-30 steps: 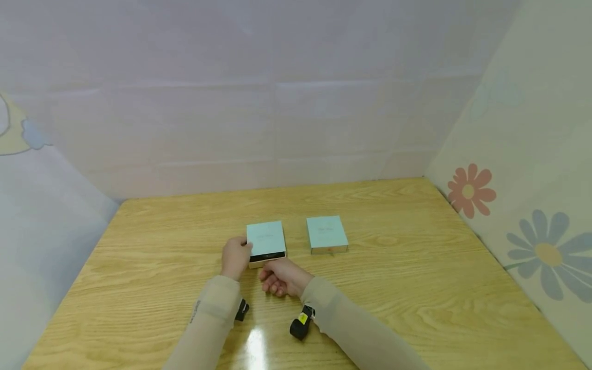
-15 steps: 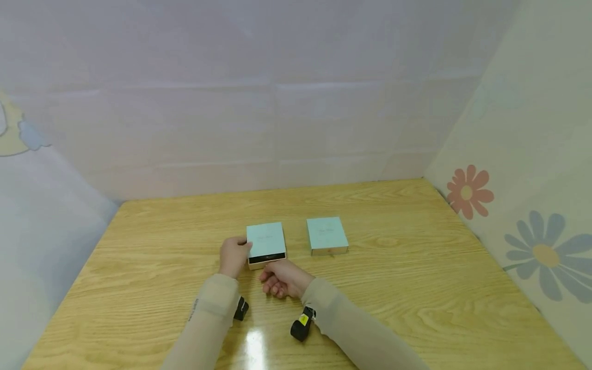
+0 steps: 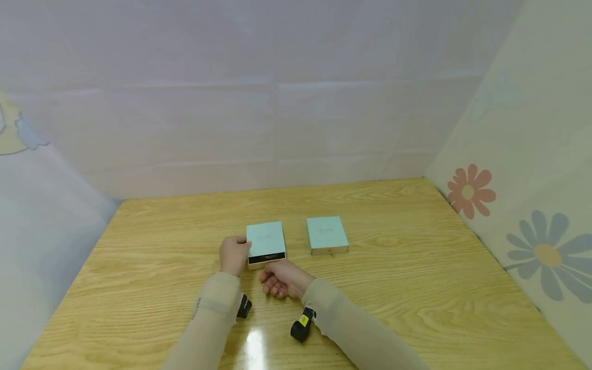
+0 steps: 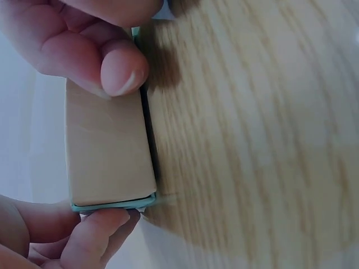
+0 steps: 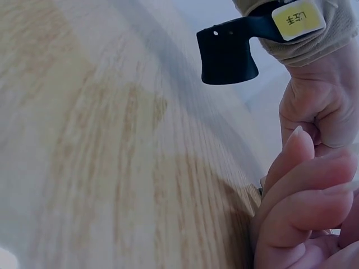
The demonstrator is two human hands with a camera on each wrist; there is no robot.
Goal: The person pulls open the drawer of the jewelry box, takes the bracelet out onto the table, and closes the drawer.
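Observation:
A pale blue drawer box (image 3: 265,238) lies on the table, with its tan inner drawer (image 4: 106,145) slid out a little toward me, baring a strip of black interior. My left hand (image 3: 233,255) grips the box's left side, its fingers (image 4: 92,235) against the blue sleeve in the left wrist view. At the drawer's front is my right hand (image 3: 284,278), its fingers curled and overlapping the tan front panel. The right wrist view has those curled fingers (image 5: 305,207) low at the right, and they hide most of the box there.
A second pale blue box (image 3: 327,232), closed, lies to the right on the wooden table (image 3: 416,277). Black straps (image 3: 301,325) hang below both wrists. A plain cloth wall (image 3: 277,123) stands behind the table, and a flowered one (image 3: 522,205) at its right.
The black strip at the drawer's front looks slightly wider than a second ago. Both hands keep nearly the same place, and the second box has not moved.

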